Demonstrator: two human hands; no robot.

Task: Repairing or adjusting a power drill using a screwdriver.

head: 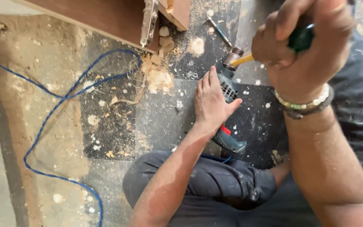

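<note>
Electric drill (227, 113) on floor under left hand (211, 101), right hand (303, 46) gripping screwdriver (274, 48)

Drill (227, 122) body mostly covered by left hand (212, 103); chuck tip hidden behind right hand (299, 46). Screwdriver (269, 48) handle enclosed by the fist, blade end not made out. Wooden panel (106, 17) cut off at top edge.

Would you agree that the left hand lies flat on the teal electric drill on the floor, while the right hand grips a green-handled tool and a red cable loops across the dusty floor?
Not quite: the cable is blue, not red, as the head view shows. The left hand does lie on the teal drill, and the right hand grips the green-handled tool.
</note>
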